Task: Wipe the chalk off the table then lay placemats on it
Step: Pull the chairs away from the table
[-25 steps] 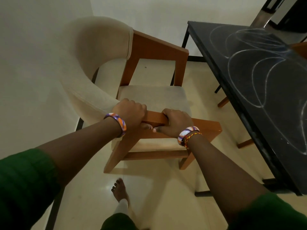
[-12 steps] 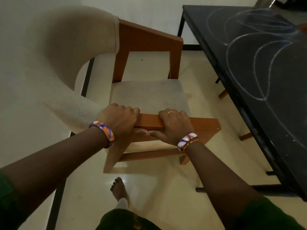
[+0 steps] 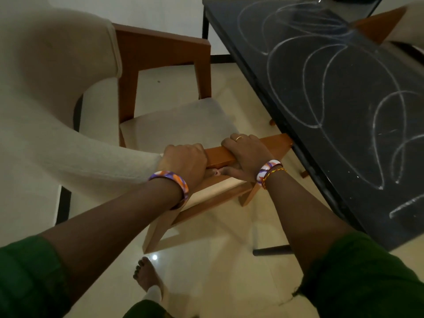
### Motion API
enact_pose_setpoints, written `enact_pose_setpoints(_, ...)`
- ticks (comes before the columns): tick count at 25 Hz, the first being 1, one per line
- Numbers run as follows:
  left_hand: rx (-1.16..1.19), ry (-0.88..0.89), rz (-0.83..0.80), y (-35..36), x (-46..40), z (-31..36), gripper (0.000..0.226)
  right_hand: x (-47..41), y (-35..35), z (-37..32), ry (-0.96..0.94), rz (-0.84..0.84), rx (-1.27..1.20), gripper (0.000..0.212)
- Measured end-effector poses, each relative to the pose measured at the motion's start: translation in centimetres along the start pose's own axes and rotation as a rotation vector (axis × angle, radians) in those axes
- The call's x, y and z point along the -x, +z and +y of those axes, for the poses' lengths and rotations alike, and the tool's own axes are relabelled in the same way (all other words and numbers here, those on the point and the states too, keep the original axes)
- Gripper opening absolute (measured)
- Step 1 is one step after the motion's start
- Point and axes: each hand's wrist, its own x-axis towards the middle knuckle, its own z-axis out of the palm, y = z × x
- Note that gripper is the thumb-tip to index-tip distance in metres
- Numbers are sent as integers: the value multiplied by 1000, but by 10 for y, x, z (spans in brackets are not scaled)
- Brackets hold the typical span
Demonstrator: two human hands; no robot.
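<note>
Both hands, left (image 3: 183,162) and right (image 3: 246,154), grip wooden armrest of cream upholstered chair (image 3: 220,154). Chair probably heavy, stiff; armrest good hold. Black table (image 3: 344,111) unwiped, white chalk loops (image 3: 321,72) on it.

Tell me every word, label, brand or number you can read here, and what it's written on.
None: no readable text in this view.
The chalk marks on the black table are only loops and scribbles, not letters.
The bangles show a coloured pattern, no writing.
The chair carries no label.
</note>
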Motion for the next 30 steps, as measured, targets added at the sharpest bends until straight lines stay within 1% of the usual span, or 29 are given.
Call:
enact_pose_setpoints(5,7,-18,10,2,-5,5,56,2,3,3,95,-39,-12,76)
enact_pose_setpoints(8,4,-2,25,-1,-2,4,56,4,-1,-5,224,-115,-60,75)
enact_pose_setpoints(11,129,44,24,-11,8,-1,49,8,-12,-18,387,-207,-90,75)
enact_pose_setpoints(13,171,57,127,-24,21,-31,44,10,-21,-39,509,-264,-85,87)
enact_pose_setpoints(15,189,-26,281,-34,28,-90,45,3,-34,-76,563,-308,-144,102)
enact_pose_setpoints(16,216,-90,343,-37,29,-127,47,-4,-43,-99,517,-310,-194,103)
enact_pose_setpoints(18,232,-248,425,-39,26,-209,49,-32,-63,-150,298,-289,-236,97)
enact_pose_setpoints(19,229,-340,425,-37,21,-246,51,-52,-75,-174,199,-285,-296,95)
enact_pose_setpoints(20,268,-423,400,-33,15,-279,54,-75,-88,-199,154,-285,-415,92)
enact_pose_setpoints(21,381,-481,360,-29,8,-305,57,-100,-98,-222,146,-274,-543,92)
enact_pose_setpoints(22,553,-509,317,-24,1,-328,60,-128,-103,-244,146,-233,-596,95)
enact_pose_setpoints(23,753,-505,272,-18,-7,-345,64,-155,-106,-265,148,-191,-534,98)
enact_pose_setpoints(24,953,-476,228,-11,-13,-358,69,-179,-106,-282,154,-139,-409,99)
enact_pose_setpoints(26,1278,-415,147,0,-26,-373,78,-218,-101,-303,203,-25,-194,93)
enact_pose_setpoints(28,1459,-418,111,2,-36,-378,80,-242,-95,-315,284,23,-92,85)
enact_pose_setpoints(30,1471,-442,151,2,-44,-376,79,-253,-91,-319,367,40,-61,80)
